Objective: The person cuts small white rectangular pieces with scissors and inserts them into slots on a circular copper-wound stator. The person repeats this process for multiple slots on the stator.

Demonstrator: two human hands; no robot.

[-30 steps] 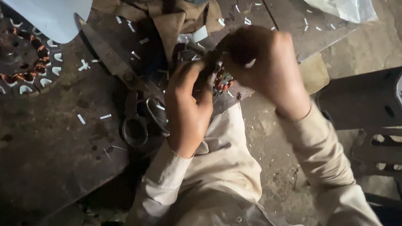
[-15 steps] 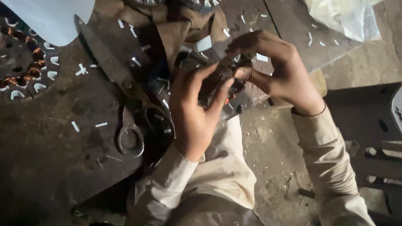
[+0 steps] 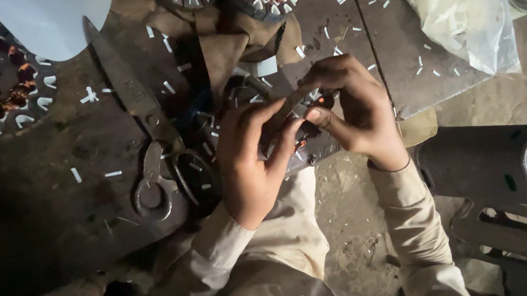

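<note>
Pinching a round, copper-wound metal stator (image 3: 288, 140), both hands (image 3: 300, 131) press together beside steel scissors (image 3: 143, 140).

Two bare hands emerge from long beige sleeves (image 3: 413, 230) with loose cuffs.

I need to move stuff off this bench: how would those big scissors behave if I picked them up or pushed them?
The scissors look all metal with long blades, so probably stiff and heavy for their size. They lie flat on the bench, so a push would likely slide them, not roll them. The closed blades end in a point; lifting by the loops seems safer.
</note>
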